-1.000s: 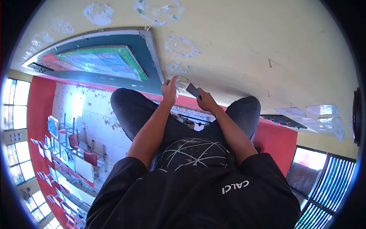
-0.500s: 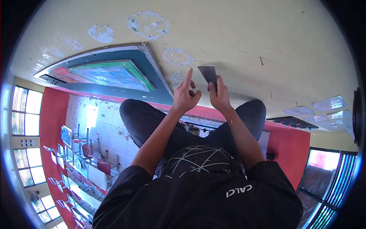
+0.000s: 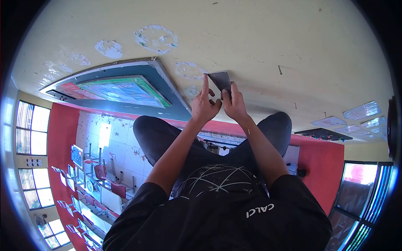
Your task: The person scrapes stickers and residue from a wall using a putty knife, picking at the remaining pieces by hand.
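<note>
While my right hand (image 3: 235, 105) pinches the scraper (image 3: 220, 79), its blade lies on the wall (image 3: 268, 37) just above those fingers, beside the outstretched index finger of my left hand (image 3: 204, 106).

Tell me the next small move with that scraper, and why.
Probably slide the scraper, gripped by the right hand, toward the white residue patch: its blade lies on the yellow wall just beside that patch, where the left hand points a finger.

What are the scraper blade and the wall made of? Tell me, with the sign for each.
Scraper blade: probably thin metal with a dull grey finish, since it is a flat, straight-edged sheet. Wall: likely painted plaster, matte pale yellow, with rough whitish patches that break the coat.
</note>
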The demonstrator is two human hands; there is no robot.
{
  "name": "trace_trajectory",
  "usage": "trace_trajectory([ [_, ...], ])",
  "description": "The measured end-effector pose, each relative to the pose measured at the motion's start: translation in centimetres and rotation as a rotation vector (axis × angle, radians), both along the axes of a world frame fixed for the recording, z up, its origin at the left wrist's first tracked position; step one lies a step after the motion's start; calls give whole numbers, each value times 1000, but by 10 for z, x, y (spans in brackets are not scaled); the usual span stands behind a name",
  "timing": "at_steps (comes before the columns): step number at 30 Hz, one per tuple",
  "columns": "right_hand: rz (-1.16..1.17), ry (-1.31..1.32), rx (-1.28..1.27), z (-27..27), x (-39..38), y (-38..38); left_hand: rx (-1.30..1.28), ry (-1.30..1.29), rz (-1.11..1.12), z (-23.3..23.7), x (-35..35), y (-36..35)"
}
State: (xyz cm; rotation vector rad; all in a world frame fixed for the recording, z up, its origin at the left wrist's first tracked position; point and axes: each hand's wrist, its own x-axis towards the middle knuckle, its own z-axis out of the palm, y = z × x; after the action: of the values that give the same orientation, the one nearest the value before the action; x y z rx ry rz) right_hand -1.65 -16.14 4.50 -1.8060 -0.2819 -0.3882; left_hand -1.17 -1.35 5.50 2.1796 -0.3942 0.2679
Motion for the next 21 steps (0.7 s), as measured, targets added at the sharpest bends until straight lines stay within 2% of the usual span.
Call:
trace_trajectory([
  [7,-19,-30,-77,8,2,-2,260,44,28,3,1,6],
  [10,-34,-62,-141,8,1,-4,194,141,-3,8,0,10],
  [16,-10,-154,-358,17,13,-23,238,94,-1,10,1,20],
  [21,14,-195,-392,21,12,-26,234,98,9,11,2,21],
])
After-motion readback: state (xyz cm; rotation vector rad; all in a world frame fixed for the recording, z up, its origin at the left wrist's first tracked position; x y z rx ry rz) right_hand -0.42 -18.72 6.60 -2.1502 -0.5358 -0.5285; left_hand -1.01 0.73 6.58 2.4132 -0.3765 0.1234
